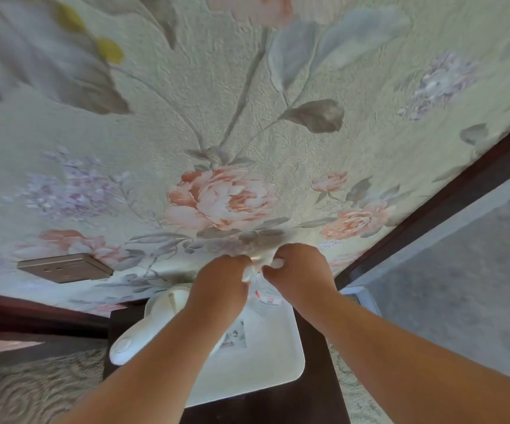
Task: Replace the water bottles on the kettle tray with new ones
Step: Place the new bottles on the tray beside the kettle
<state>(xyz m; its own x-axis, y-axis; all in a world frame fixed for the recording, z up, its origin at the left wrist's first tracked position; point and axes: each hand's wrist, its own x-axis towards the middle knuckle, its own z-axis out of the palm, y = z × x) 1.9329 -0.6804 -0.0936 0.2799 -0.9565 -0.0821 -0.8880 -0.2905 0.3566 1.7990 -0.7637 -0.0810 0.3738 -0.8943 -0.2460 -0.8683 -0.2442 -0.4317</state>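
A white kettle tray (263,365) lies on a small dark table (312,402) against the flowered wall. At the tray's far end stand clear water bottles (263,295) with a red and white label, mostly hidden by my hands. My left hand (220,283) is closed around the top of one bottle. My right hand (298,269) is closed on the neck of the bottle beside it, and a white cap (276,264) shows between its fingers. How many bottles stand there is hidden.
A white kettle (159,307) sits on the tray's left side, handle pointing toward me, just under my left forearm. A small printed card (237,335) lies on the tray. A wall socket (64,267) is at the left. A dark wooden frame (461,191) runs along the right.
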